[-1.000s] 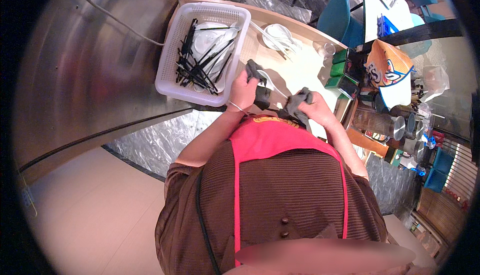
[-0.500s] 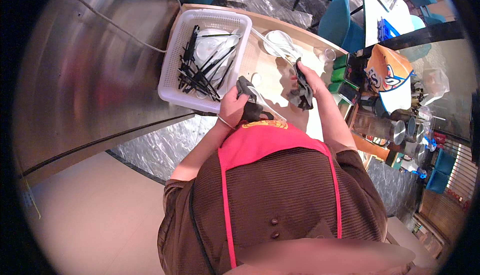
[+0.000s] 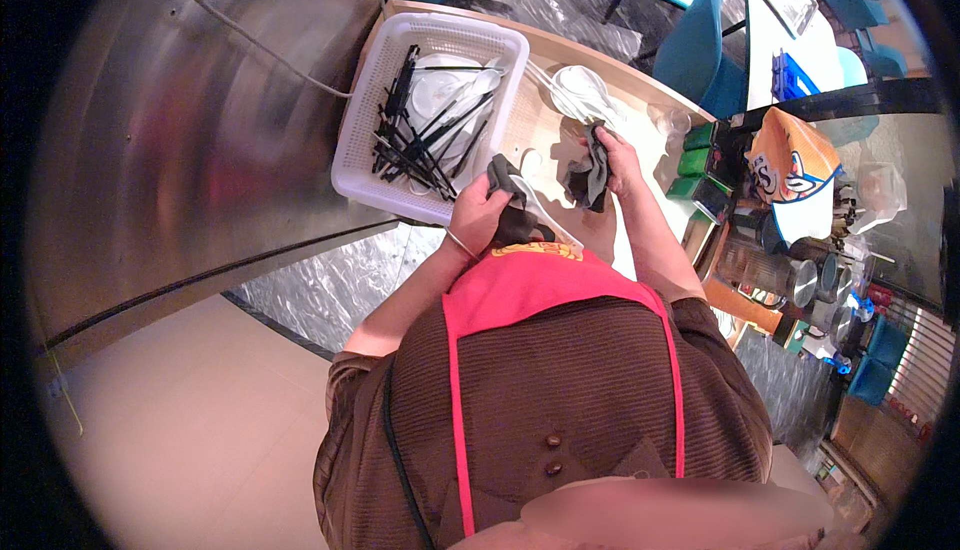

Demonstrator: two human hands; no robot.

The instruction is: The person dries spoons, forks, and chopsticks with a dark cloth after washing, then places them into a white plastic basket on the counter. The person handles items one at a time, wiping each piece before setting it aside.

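Note:
My left hand [image 3: 478, 218] is closed around a dark grey cloth [image 3: 508, 182] just off the near right corner of a white plastic basket [image 3: 352, 165]. A slim white piece [image 3: 538, 208] runs from that cloth toward my apron; I cannot make out its kind. To the right, my right hand [image 3: 622, 162] grips another dark part of cloth [image 3: 592, 175]; whether both parts are one cloth is unclear. Black chopsticks [image 3: 400, 155] and white spoons [image 3: 465, 110] lie jumbled in the basket. Beyond my right hand, several white spoons [image 3: 580, 95] are heaped on the wooden counter [image 3: 560, 50].
Clear glasses [image 3: 672, 122] and green boxes [image 3: 695, 175] line the counter's right side, near an orange and white bag [image 3: 795, 155]. A metal wall [image 3: 220, 130] bounds the left. Blue chairs [image 3: 700, 45] stand past the far edge.
The view has shifted, so the surroundings sit further right. My right hand has drawn slightly away from the spoon heap, nearer my left hand. Both hands keep hold of the cloth.

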